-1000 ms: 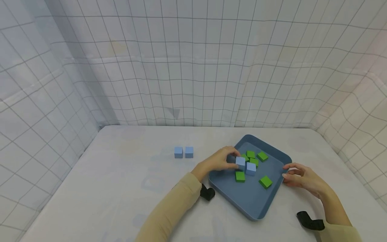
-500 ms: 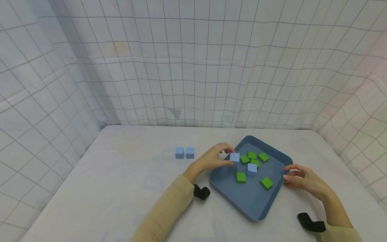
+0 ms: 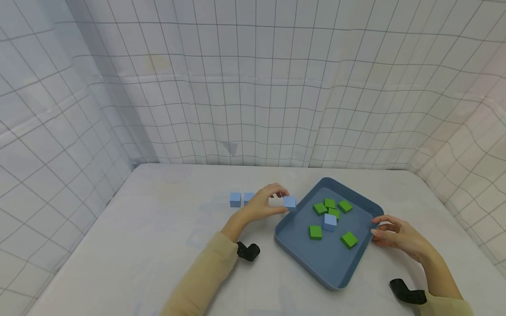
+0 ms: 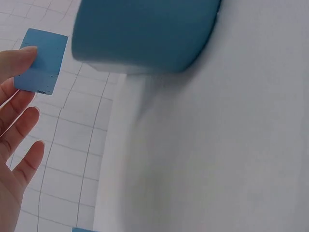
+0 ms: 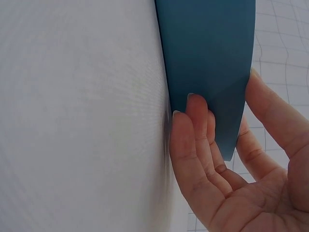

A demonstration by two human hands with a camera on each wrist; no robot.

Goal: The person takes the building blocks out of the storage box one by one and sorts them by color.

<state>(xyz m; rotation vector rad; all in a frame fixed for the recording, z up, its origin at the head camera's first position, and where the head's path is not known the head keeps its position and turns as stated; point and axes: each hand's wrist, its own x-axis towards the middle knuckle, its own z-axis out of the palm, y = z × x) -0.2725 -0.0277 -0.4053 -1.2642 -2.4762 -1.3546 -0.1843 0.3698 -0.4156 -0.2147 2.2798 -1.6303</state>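
My left hand (image 3: 261, 205) pinches a light blue cube (image 3: 290, 203) between thumb and fingers, just outside the left side of the blue tray (image 3: 304, 259). In the left wrist view the same cube (image 4: 42, 60) is held by its faces, with the lower fingers spread away from it. At the tray's right side, my right hand (image 3: 399, 235) holds the edge. The right wrist view shows its bent fingers (image 5: 183, 140) against the outer wall of the tray (image 5: 207, 53). Inside the tray lie one blue cube (image 3: 330, 222) and several green blocks (image 3: 315, 232).
Two more blue cubes stand on the white table (image 3: 166, 245) left of the tray: one cube (image 3: 235, 199) in full view, the other cube (image 3: 247, 197) partly behind my left hand. A grid-patterned curtain (image 3: 253, 96) rises behind the table and along both sides.
My left hand has carried the pinched blue cube leftward from over the tray to beyond its left rim. The right hand stays at the tray's edge; the tray's contents lie as before.
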